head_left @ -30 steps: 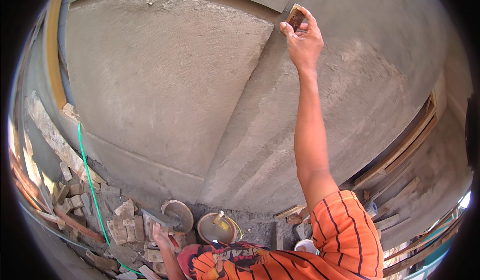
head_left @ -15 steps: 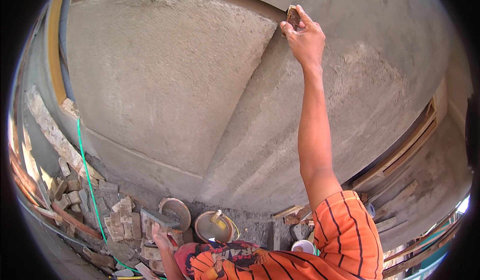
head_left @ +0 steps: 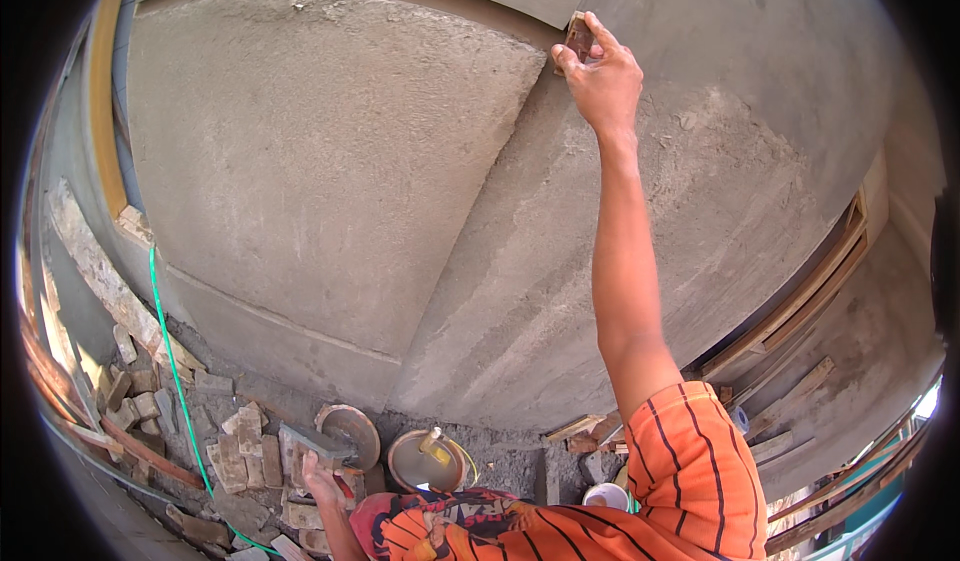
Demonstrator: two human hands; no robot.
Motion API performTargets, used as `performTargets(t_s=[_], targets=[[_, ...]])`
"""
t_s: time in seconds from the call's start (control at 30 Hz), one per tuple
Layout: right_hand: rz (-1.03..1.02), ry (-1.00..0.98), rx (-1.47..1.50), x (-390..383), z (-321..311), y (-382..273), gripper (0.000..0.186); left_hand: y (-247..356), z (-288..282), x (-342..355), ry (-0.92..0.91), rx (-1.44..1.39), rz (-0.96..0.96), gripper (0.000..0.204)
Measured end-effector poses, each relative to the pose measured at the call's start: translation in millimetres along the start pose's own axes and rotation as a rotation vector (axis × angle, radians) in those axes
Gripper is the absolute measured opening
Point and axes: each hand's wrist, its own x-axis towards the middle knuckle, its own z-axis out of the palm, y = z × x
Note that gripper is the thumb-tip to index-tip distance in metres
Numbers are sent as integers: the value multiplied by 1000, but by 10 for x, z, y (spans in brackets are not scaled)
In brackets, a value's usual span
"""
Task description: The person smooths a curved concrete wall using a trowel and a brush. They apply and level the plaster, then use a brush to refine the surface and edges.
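Note:
My right hand (head_left: 607, 86) is raised high with the arm stretched out, its fingers and thumb closed around a small brown wooden block (head_left: 577, 39). The block rests against the plastered wall (head_left: 340, 151), by the top of the vertical edge where the rough panel meets the smoother section. Low on the left, my left hand (head_left: 323, 479) is closed on a flat grey rectangular plastering float (head_left: 318, 442), seen partly from the side. A bit of red shows beside that hand, and its fingers are partly hidden.
Below stand a round pan (head_left: 350, 433), a bucket (head_left: 427, 459) with a yellow object in it, and a white pail (head_left: 605, 496). Broken bricks (head_left: 240, 446) and a green hose (head_left: 168, 341) lie at left. Wooden frame pieces (head_left: 800, 306) edge an opening at right.
The wooden block and my right hand have shifted very slightly left in the picture, along with a small shift of the whole view. Both hands keep their hold.

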Motion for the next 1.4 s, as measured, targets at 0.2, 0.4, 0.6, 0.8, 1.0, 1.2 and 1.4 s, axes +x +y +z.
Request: performTargets(t_s=[0.2, 0.4, 0.6, 0.8, 1.0, 1.2, 1.4], targets=[[84, -57, 1, -471, 9, 19, 55, -15, 28, 8, -12, -21, -19, 31], [106, 48, 123, -317, 10, 27, 54, 69, 38, -27, 14, 25, -19, 31], [57, 76, 154, -257, 110, 105, 56, 75, 56, -40, 26, 29, 29, 32], [19, 102, 96, -131, 159, 106, 56, 46, -7, -56, -16, 11, 7, 35], [4, 137, 116, 181, 204, 166, 59, 40, 9, -54, -3, 20, 0, 34], [44, 112, 144, 501, 27, -15, 61, 44, -3, -43, 1, 20, 4, 33], [18, 37, 8, -174, 149, 33, 62, -8, 37, -42, 35, -10, -25, 33]])
